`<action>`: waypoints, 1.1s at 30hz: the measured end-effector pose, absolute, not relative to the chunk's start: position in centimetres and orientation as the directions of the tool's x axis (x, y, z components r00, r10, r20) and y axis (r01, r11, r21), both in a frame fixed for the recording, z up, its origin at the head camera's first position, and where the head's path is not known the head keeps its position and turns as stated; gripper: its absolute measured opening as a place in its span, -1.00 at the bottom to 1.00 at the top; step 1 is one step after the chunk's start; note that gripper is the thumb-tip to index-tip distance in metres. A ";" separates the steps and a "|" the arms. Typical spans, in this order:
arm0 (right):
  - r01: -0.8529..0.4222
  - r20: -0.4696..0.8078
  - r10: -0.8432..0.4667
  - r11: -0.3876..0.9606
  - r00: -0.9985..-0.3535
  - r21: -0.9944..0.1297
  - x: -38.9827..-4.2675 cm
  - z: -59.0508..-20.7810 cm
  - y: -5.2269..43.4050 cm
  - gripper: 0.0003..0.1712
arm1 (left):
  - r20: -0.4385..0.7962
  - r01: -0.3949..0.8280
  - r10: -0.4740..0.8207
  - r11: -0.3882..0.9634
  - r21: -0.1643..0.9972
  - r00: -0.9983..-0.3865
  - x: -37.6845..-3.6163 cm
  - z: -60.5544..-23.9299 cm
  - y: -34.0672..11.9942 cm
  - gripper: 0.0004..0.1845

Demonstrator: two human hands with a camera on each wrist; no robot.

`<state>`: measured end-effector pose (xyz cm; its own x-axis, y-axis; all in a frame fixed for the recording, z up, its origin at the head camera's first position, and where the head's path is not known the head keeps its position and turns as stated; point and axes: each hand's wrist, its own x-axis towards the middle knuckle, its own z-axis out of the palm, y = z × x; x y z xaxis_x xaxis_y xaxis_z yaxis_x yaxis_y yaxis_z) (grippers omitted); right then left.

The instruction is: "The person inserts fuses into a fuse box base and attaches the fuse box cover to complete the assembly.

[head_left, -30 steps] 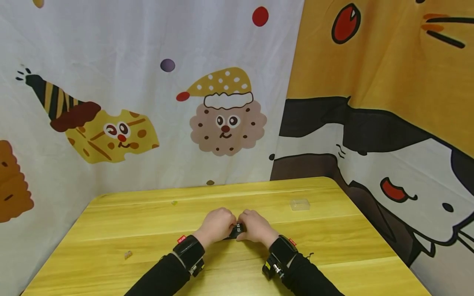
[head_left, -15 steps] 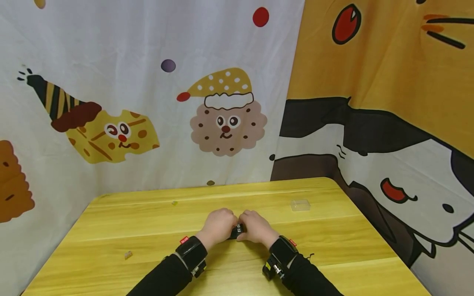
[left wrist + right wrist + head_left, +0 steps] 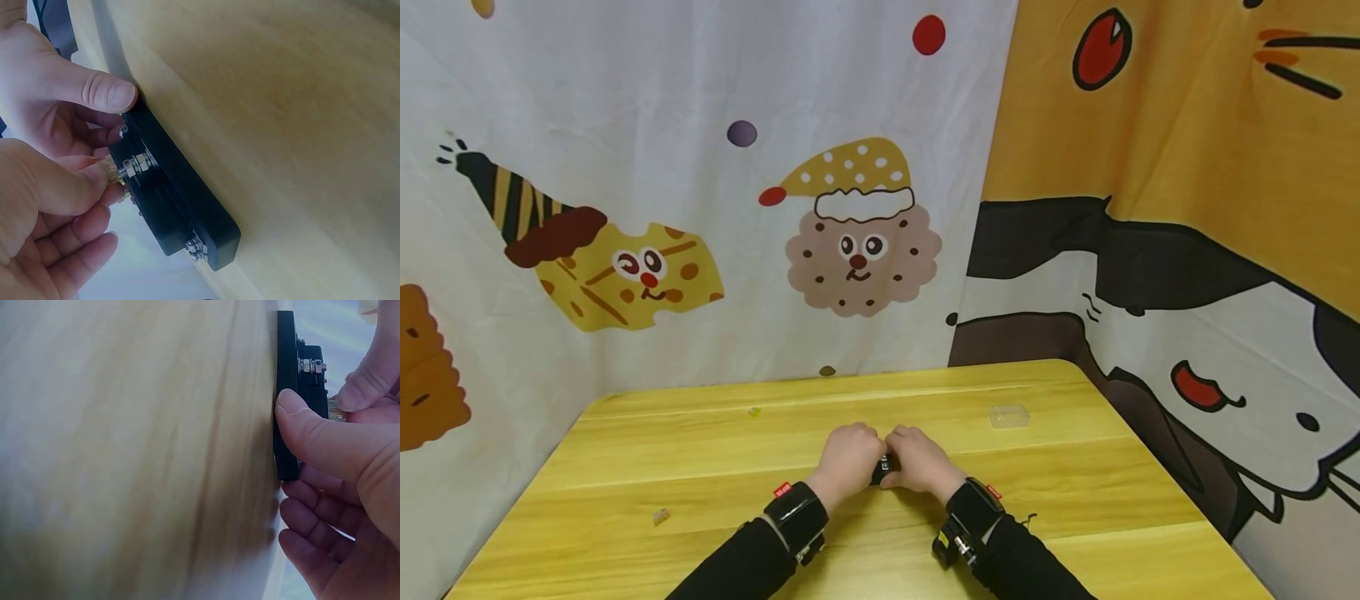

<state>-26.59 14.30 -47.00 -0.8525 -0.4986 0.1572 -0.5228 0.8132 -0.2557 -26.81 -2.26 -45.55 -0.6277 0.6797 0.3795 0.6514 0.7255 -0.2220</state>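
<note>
A black plastic block (image 3: 181, 181) with metal bolts and nuts on its stepped face is held on edge at the table. My right hand (image 3: 921, 461) grips one end of it, the thumb (image 3: 306, 419) lying on its flat base. With thumb and forefinger, my left hand (image 3: 850, 460) pinches a small clear, yellowish piece (image 3: 114, 170) at the block's raised part. Fingertips cover most of that piece, so how it sits against the block cannot be told. In the head view both hands nearly touch, and only a bit of the block (image 3: 882, 471) with white marks shows.
On the wooden table (image 3: 737, 467) a clear plastic box (image 3: 1009, 416) stands at the back right. A tiny greenish piece (image 3: 754, 412) lies at the back left and a small brownish piece (image 3: 660, 517) at the front left. A printed curtain (image 3: 662, 125) hangs behind.
My left hand and forearm have moved slightly to the right, closer to the right hand, covering more of the block. The right hand has stayed almost still.
</note>
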 end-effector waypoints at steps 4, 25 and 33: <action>-0.523 0.159 -0.498 0.814 -0.852 -0.254 -26.6 -46.9 14.3 -0.52 | 0.389 0.635 0.675 0.732 -0.246 -0.627 -26.6 -45.5 -2.1 -0.85; -0.528 0.156 -0.504 0.812 -0.849 -0.250 -26.8 -46.9 14.3 -0.56 | 0.387 0.621 0.667 0.741 -0.255 -0.636 -26.3 -45.6 -2.1 -0.86; -0.538 0.168 -0.511 0.803 -0.843 -0.256 -26.8 -47.0 14.4 -0.55 | 0.423 0.649 0.632 0.750 -0.123 -0.650 -26.6 -44.9 -3.0 -0.84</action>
